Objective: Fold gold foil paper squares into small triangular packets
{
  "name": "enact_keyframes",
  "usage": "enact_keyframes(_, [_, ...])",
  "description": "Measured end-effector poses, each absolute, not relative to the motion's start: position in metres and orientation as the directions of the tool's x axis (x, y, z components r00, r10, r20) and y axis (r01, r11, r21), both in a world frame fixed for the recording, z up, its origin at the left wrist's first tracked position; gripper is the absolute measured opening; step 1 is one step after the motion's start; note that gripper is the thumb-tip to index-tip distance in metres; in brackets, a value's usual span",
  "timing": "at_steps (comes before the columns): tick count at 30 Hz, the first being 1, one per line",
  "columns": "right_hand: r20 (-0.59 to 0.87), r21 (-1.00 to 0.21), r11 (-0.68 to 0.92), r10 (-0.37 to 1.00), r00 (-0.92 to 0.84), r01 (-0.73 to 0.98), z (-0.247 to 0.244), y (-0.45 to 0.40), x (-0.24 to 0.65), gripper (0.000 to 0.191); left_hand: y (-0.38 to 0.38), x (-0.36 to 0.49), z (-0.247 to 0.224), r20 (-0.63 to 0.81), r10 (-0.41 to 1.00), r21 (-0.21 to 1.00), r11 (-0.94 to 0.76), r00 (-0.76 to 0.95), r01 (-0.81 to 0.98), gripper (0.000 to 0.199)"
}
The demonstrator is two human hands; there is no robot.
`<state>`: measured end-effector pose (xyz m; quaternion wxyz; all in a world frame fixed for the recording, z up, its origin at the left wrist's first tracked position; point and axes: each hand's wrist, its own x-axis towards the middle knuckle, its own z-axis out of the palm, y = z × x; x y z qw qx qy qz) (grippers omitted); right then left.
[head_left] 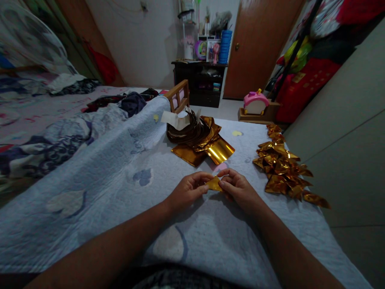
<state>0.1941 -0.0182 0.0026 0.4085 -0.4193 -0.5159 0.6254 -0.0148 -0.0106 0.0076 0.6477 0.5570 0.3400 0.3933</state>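
A small piece of folded gold foil paper [214, 184] is pinched between both of my hands, just above the bedspread. My left hand [192, 188] grips its left end with thumb and fingers. At the right end, my right hand [236, 184] holds it the same way, thumb on top. Beyond my hands lies a fanned stack of gold foil sheets [221, 149], with dark and pale paper edges showing. To the right is a pile of folded gold foil pieces [282, 168], shiny and pointed.
A pale blue quilted bedspread [126, 224] with heart patterns lies under everything. Rumpled clothes [132, 103] are on the left. A wooden bed rail [178, 96] stands at the far edge. Past it are a dark cabinet [197, 82] and a pink toy [255, 102].
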Motion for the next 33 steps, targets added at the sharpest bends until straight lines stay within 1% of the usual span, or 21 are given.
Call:
enact_keyframes(2, [-0.101,-0.986,-0.136,0.946,-0.309,-0.094,0.001,-0.018,0.195,0.039,-0.011,-0.016,0.007,0.001,0.875,0.991,0.062,0.485,-0.115,0.028])
enact_keyframes(5, [-0.102,-0.988,-0.134,0.944,-0.313,-0.081,0.001,-0.019,0.194,0.033,-0.009,-0.017,0.005,-0.013,0.870,0.990,0.081,0.493,-0.117,0.035])
enact_keyframes(8, [-0.061,-0.992,-0.096,0.936,-0.346,-0.083,0.004,-0.020,0.193,0.031,-0.008,-0.018,0.003,-0.027,0.881,0.991,0.086,0.473,-0.103,0.038])
enact_keyframes(11, [-0.017,-0.995,-0.052,0.920,-0.391,-0.080,0.006,-0.021,0.192,0.033,-0.006,-0.020,0.004,-0.034,0.890,0.995,0.074,0.455,-0.071,0.036])
enact_keyframes(16, [-0.032,-0.999,-0.033,0.913,-0.406,0.005,0.008,-0.022,0.192,0.032,-0.006,-0.021,0.008,-0.014,0.899,1.000,0.021,0.437,-0.011,0.030])
enact_keyframes(22, [-0.025,-0.994,0.018,0.920,-0.392,0.106,0.009,-0.024,0.191,0.025,-0.006,-0.020,0.009,0.058,0.892,0.989,-0.111,0.449,0.093,0.025])
enact_keyframes(29, [0.015,-0.975,0.096,0.928,-0.373,0.199,0.010,-0.025,0.188,0.023,-0.009,-0.020,0.011,0.091,0.877,0.972,-0.180,0.471,0.148,0.024])
enact_keyframes(33, [0.067,-0.939,0.176,0.936,-0.345,0.296,0.012,-0.027,0.185,0.015,-0.011,-0.018,0.011,0.104,0.884,0.959,-0.211,0.457,0.189,0.022])
